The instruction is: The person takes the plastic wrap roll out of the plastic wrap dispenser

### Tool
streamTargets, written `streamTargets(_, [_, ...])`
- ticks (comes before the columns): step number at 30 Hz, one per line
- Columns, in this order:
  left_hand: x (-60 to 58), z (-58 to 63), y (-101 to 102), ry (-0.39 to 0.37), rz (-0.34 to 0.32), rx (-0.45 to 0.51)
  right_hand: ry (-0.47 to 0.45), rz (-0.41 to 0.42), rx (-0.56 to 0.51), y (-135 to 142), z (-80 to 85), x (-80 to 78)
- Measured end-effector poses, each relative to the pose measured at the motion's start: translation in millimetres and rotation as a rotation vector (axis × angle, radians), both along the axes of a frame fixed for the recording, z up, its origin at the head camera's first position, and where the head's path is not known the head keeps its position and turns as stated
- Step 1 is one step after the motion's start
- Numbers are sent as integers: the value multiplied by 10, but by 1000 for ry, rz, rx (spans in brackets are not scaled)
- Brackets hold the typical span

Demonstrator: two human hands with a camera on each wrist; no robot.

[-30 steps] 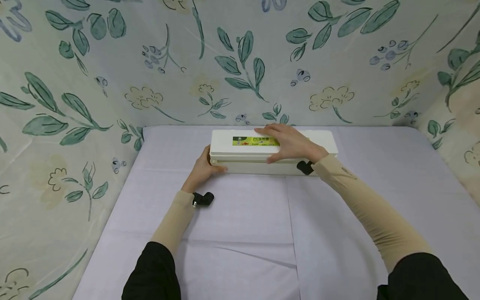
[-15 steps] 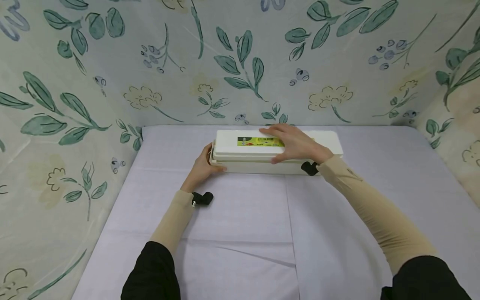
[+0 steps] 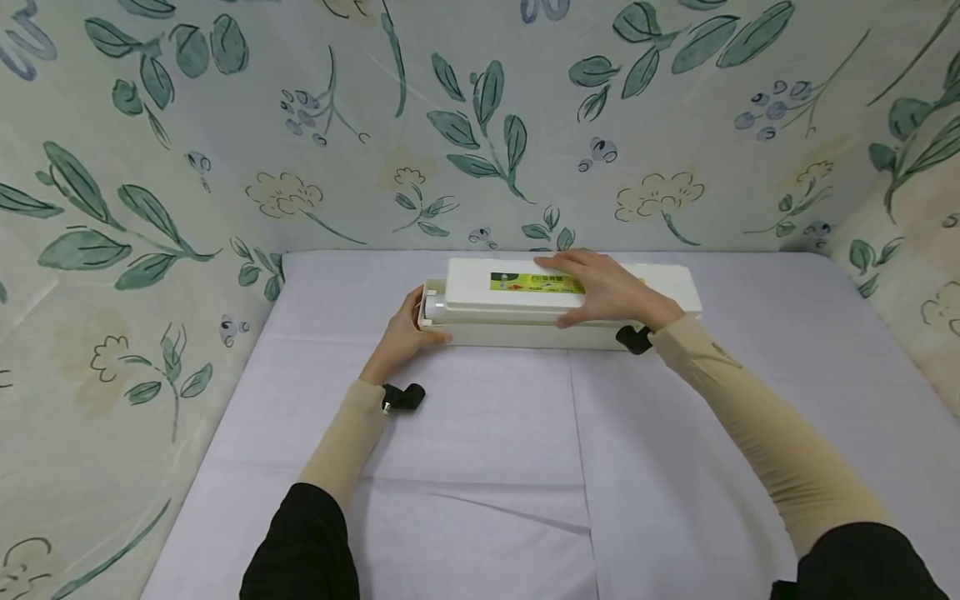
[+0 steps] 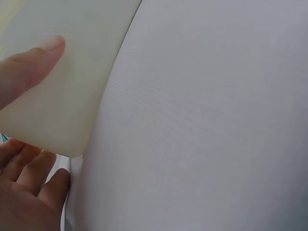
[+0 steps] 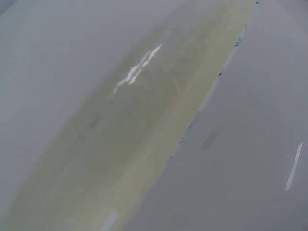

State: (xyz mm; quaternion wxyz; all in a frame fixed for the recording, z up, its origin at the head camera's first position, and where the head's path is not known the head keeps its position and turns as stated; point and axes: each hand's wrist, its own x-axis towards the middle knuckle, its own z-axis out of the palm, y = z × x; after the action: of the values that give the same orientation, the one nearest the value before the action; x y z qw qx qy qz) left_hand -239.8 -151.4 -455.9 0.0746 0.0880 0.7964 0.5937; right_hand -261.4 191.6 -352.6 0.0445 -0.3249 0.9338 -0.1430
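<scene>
A long white dispenser box (image 3: pixel 517 335) lies across the far middle of the lavender-covered table (image 3: pixel 487 433). Its lid (image 3: pixel 480 293), with a green and yellow label (image 3: pixel 525 283), sits shifted to the right, and the box's inside (image 3: pixel 431 302) shows at the left end. My left hand (image 3: pixel 408 329) grips the box's left end, thumb on the front face. In the left wrist view the thumb (image 4: pixel 29 67) lies on the box (image 4: pixel 62 86). My right hand (image 3: pixel 607 292) holds the lid, fingers across its top and thumb at its front edge. The right wrist view is blurred.
Floral cloth walls (image 3: pixel 480 125) close in the table at the back, left (image 3: pixel 112 275) and right (image 3: pixel 915 250). The box stands close to the back wall. Black wrist cameras (image 3: pixel 403 397) sit on both forearms.
The lid has slid to the right under my right hand, uncovering the left end of the box. My left hand has stayed on that end.
</scene>
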Motion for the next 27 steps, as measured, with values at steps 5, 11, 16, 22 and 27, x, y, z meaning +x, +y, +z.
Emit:
streamTargets(5, [136, 250, 40, -29, -16, -2, -1, -12, -7, 62, -9, 15])
streamTargets(11, [171, 333, 57, -42, -16, 0, 0, -26, 3, 147, -21, 32])
streamTargets(16, [46, 117, 29, -34, -6, 10, -4, -46, 14, 214, -28, 40])
streamTargets(22, [-6, -10, 8, -4, 11, -7, -9, -77, 7, 283, -18, 59])
streamTargets(27, [-5, -13, 9, 9, 16, -12, -11, -96, 0, 344, -4, 77])
